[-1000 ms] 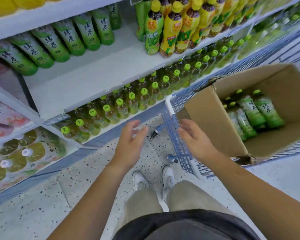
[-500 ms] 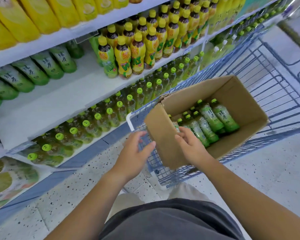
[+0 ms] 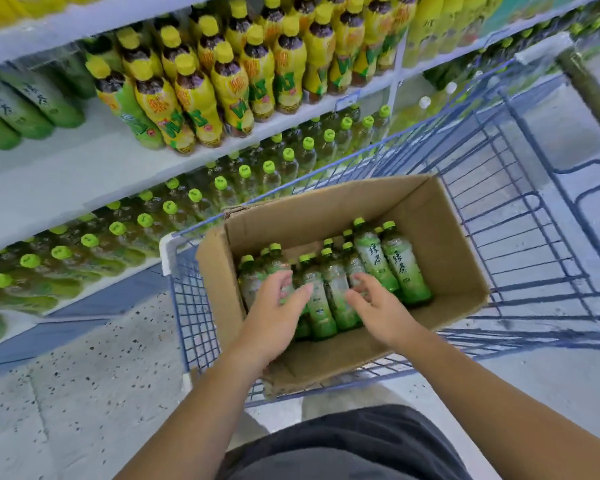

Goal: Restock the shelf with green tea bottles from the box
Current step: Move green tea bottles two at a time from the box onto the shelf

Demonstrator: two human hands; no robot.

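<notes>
Green tea bottles [image 3: 403, 270] occupy the box [image 3: 326, 209] beneath left hand [image 3: 274, 318] and right hand [image 3: 383, 308].

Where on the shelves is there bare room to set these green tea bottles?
The middle shelf has a bare white stretch, bordered by green tea bottles on its left and yellow-capped bottles on its right. Below it, green-capped bottles are packed tight. The cart is bare wire to the right of the cardboard box.
</notes>
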